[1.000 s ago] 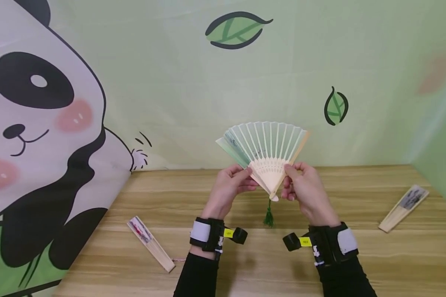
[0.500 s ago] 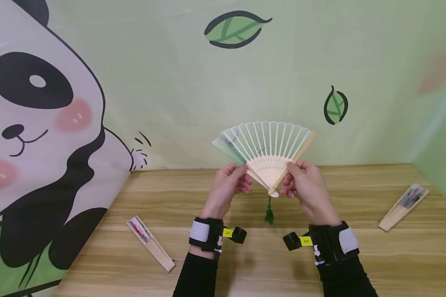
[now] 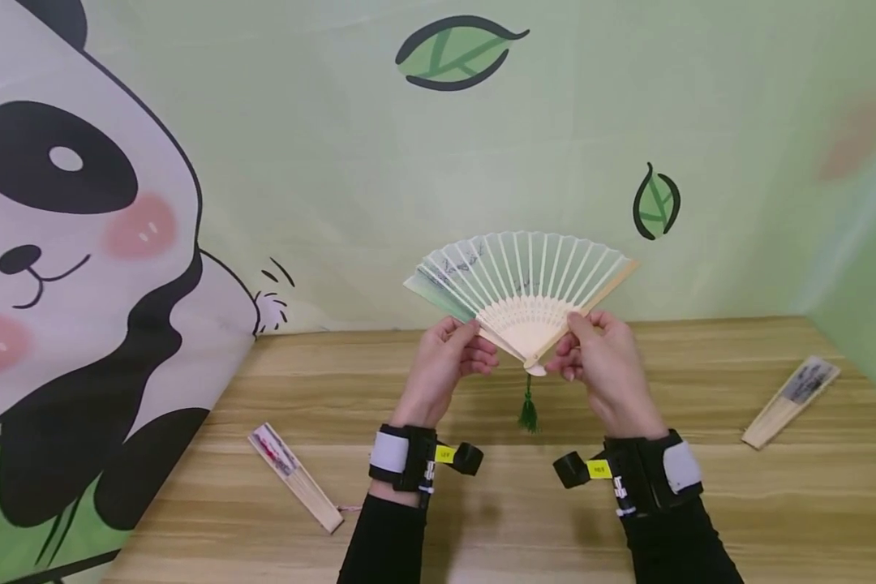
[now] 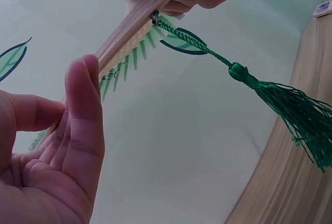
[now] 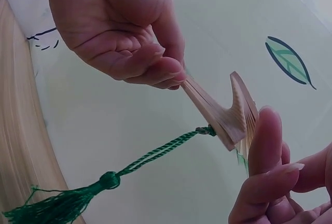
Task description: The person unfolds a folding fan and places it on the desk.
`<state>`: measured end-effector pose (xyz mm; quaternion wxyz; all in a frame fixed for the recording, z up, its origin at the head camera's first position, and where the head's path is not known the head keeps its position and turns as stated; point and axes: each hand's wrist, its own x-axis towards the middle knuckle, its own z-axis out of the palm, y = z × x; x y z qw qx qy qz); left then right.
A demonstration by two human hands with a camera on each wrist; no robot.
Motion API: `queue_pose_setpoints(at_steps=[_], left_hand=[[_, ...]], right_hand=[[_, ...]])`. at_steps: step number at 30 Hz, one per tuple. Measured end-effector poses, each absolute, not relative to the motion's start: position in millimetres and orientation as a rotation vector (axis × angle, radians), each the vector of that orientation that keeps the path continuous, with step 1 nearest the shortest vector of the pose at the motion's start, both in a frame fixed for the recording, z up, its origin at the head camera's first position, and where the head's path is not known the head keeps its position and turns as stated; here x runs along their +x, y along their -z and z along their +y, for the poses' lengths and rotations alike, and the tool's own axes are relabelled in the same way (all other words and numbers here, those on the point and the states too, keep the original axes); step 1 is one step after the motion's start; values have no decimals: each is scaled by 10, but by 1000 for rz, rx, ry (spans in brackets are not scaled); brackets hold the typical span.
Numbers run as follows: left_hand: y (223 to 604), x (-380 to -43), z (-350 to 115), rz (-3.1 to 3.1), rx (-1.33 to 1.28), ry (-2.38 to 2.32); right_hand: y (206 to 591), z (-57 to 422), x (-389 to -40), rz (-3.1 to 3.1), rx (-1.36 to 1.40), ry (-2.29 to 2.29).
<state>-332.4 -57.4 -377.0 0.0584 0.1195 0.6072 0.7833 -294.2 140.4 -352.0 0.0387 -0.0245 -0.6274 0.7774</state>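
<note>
A pale green folding fan (image 3: pixel 529 316) with light wooden ribs is spread wide and held up above the table. My left hand (image 3: pixel 441 361) pinches its left outer stick between thumb and fingers. On the other side, my right hand (image 3: pixel 607 365) grips the right outer stick the same way. From the pivot hangs a green tassel (image 3: pixel 528 414), which also appears large in the left wrist view. That view shows the fan's wooden base (image 4: pixel 137 24) from below. Some pleats at the fan's left edge still lie close together.
A closed fan (image 3: pixel 295 478) with a reddish print lies at the left of the wooden table (image 3: pixel 526 519). Another closed fan (image 3: pixel 790 403) with a dark print lies at the right. Behind stands a green backdrop (image 3: pixel 321 162) with a printed panda (image 3: pixel 80 203).
The fan has spread wider, its right stick swinging outward to the right and its left edge reaching further left. Its pivot and tassel have risen slightly. Both hands keep their grip.
</note>
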Motion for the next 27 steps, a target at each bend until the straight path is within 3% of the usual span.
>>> queue_pose_setpoints(at_steps=[27], left_hand=[[3734,-3323,-607,1808,365,-2460]], right_hand=[[3474,1281,-2902,-1770,-150,-2330]])
